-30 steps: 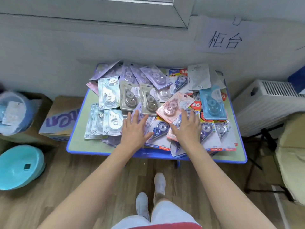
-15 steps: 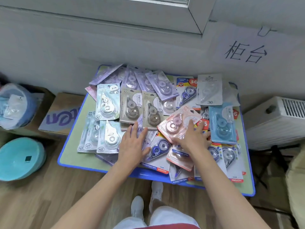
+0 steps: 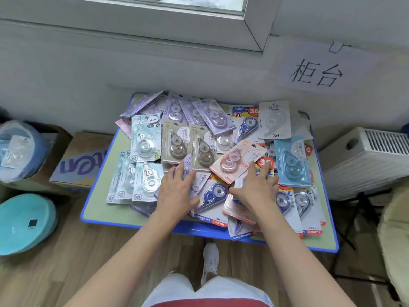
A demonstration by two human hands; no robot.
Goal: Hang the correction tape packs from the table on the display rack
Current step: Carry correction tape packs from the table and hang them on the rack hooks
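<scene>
Several correction tape packs lie heaped on a small blue-rimmed table (image 3: 95,209) under a window. Among them are a panda pack (image 3: 145,138), two beige packs (image 3: 176,144), a pink pack (image 3: 238,161), a light blue pack (image 3: 292,161) and a blue-and-white pack (image 3: 211,200). My left hand (image 3: 177,191) lies flat on the packs near the front middle, fingers straight and spread. My right hand (image 3: 254,187) rests on the packs just right of it, fingers stretched out, fingertips by the pink pack's lower edge. No display rack is in view.
A cardboard box (image 3: 81,160) stands left of the table, with a blue tub (image 3: 17,149) of packs beyond it and a turquoise round lid (image 3: 24,222) on the wooden floor. A white radiator (image 3: 365,160) sits at the right. A paper sign (image 3: 316,72) hangs on the wall.
The camera has come closer to the table. Both hands have slid a little further onto the heap, staying flat on the packs.
</scene>
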